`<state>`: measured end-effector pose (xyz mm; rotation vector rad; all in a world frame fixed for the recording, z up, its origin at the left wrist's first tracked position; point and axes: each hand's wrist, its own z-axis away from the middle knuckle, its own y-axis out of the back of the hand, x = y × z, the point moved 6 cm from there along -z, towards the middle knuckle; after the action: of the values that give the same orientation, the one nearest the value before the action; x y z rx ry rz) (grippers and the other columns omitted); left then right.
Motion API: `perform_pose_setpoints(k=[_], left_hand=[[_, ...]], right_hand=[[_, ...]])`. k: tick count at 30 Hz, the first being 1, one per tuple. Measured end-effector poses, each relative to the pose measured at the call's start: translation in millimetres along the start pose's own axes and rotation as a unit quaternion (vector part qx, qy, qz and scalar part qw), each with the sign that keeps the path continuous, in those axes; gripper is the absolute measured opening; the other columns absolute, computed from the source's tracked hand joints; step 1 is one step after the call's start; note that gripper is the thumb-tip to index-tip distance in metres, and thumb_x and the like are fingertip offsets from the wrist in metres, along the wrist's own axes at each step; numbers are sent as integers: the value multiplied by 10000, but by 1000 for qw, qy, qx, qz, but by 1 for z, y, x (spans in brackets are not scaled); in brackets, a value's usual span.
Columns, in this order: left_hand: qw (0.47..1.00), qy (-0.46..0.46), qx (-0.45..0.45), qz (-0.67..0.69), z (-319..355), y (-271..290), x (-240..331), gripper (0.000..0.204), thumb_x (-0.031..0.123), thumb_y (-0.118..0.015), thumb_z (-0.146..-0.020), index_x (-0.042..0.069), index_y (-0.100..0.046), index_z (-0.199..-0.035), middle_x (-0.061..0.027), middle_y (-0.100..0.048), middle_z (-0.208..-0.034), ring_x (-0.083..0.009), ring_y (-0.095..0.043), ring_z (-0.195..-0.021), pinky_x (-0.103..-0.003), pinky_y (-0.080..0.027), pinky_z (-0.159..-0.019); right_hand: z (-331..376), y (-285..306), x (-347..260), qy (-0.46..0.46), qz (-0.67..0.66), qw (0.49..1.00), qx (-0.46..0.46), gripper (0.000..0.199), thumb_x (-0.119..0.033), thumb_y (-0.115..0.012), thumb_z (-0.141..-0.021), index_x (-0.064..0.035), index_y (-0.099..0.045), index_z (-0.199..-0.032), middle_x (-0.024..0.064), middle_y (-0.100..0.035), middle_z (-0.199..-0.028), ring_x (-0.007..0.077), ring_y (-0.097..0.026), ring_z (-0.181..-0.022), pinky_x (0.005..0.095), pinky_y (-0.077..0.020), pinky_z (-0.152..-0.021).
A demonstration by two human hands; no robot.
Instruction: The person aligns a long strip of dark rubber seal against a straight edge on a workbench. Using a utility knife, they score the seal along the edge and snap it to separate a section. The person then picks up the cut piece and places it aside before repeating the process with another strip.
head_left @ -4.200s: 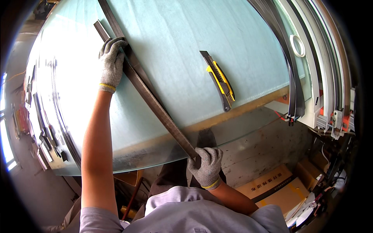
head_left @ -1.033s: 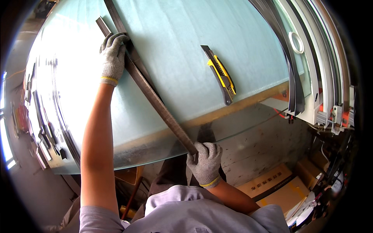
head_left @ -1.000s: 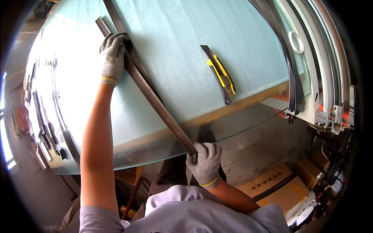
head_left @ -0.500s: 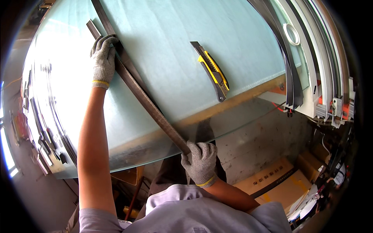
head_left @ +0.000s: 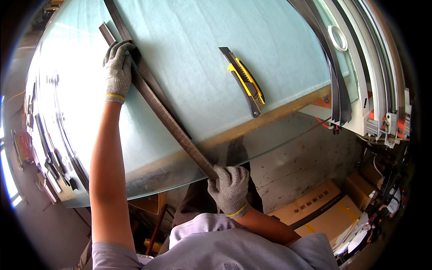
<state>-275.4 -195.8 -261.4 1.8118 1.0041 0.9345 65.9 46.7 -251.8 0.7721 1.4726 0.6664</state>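
A long, narrow, dark metal bar [head_left: 166, 118] slants across the glass tabletop [head_left: 193, 67], its near end reaching past the front edge. My gloved left hand [head_left: 118, 67] is closed around it near its far end, thumb on the right side. At the near end, my gloved right hand [head_left: 230, 189] grips the same bar, with the tip hidden in the fingers. A flat dark strip [head_left: 115, 18] lies along the bar's right side, partly covered by my left fingertips and the bar. To the right, apart from both hands, rests a yellow and black utility knife [head_left: 246, 83].
Several dark strips [head_left: 334, 85] hang over the table's right edge beside a white tape roll [head_left: 337, 38] and pale frame profiles [head_left: 375, 58]. More tools and thin strips [head_left: 54, 166] lie at the left edge. A cardboard box [head_left: 315, 207] sits below on the right.
Both hands have shifted very slightly left with the bar, and a little more of the dark strip's near end shows beside it. My grip looks the same.
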Motion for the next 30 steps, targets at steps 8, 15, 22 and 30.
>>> perform_pose_setpoints(k=[8,15,22,30], left_hand=[[1000,-11,9,6,0,0,-2,268,105,-574,-964,135,-673,-1211,-80,-637,-1343,-353,-495,-1362,-493,-349,-1167],[1000,-10,5,1,0,0,-1,274,104,-586,-953,134,-674,-1210,-74,-638,-1338,-353,-490,-1366,-502,-342,-1171],[1000,-12,3,-12,-1,1,1,266,104,-592,-951,131,-678,-1201,-82,-643,-1331,-356,-493,-1364,-506,-344,-1169],[1000,-2,-10,-28,1,1,5,268,106,-540,-1014,95,-664,-1251,-131,-617,-1371,-357,-485,-1373,-469,-347,-1182]], right_hand=[[-2,4,1,4,11,1000,-5,485,-178,-799,-710,-85,-631,-1155,106,-536,-1013,338,-540,-918,495,-446,-858],[-4,7,0,4,17,1000,10,468,-193,-787,-701,-98,-657,-1141,76,-557,-952,319,-572,-878,495,-470,-830],[-3,6,2,5,17,1000,9,473,-199,-790,-708,-97,-656,-1151,77,-557,-954,321,-573,-877,495,-470,-827],[-1,3,3,10,14,1000,-14,457,-187,-789,-726,-79,-641,-1144,102,-545,-998,330,-545,-911,489,-446,-857]])
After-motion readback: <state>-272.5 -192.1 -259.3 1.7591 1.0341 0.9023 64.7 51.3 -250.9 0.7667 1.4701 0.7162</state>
